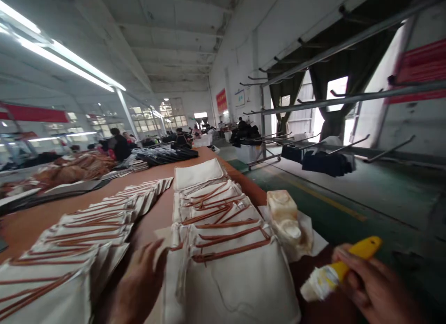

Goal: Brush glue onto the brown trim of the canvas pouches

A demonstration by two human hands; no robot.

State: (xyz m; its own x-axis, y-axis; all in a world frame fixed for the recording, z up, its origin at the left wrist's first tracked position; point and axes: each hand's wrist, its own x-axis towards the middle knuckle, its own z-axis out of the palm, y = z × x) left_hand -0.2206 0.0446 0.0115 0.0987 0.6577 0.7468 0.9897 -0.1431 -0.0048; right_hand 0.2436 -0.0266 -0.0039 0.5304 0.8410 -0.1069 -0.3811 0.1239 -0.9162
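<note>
My right hand (376, 282) grips a yellow-handled paintbrush (362, 250), whose head is coated in something white and points left and down. At the left edge of the middle pile is my left hand (137, 284), slightly blurred, its fingers apart beside a cream edge; whether it touches that edge is unclear. This pile of cream fabric pieces (240, 287) with brown strips overlaps in a row running away from me. To its right lies a stained, whitish plastic container (281, 205) on pale paper, with white stuff at its near end.
Another row of overlapping cream pieces with brown strips (114, 217) lies left on the brown table (156, 221). Brown material (83, 168) and dark stacks (167, 155) are farther back. A metal rack (320, 105) with prongs stands right of the table. People are in the distance.
</note>
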